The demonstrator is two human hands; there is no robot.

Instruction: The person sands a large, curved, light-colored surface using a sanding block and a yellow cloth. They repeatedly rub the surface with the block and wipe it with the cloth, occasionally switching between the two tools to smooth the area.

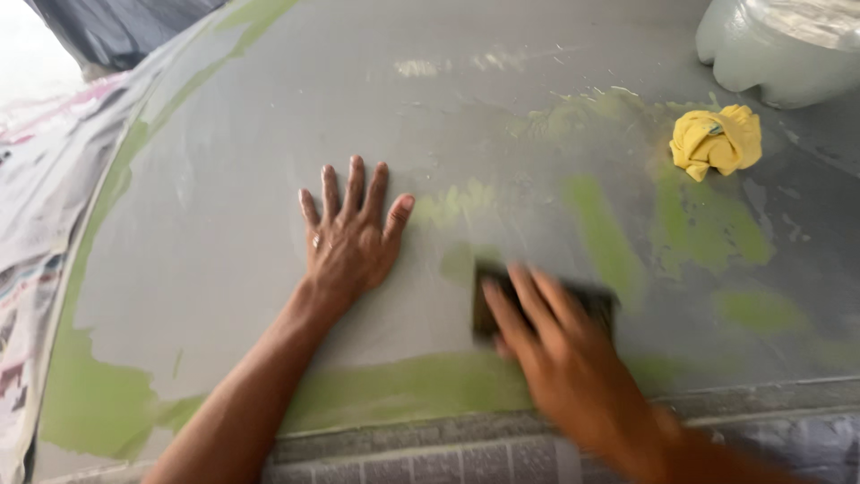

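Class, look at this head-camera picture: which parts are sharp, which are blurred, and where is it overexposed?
Head view: the left hand, flat on the grey panel, is sharp; the right hand and the dark sanding block under it are motion-blurred; the top-left corner is washed out white.

A grey panel (269, 116) patched with green primer (394, 390) fills the view. Newspaper (36, 179) masks its edge from nine to seven o'clock and along six o'clock. Dark sheeting (116, 27) hangs at eleven o'clock, with bright daylight beside it at the corner.
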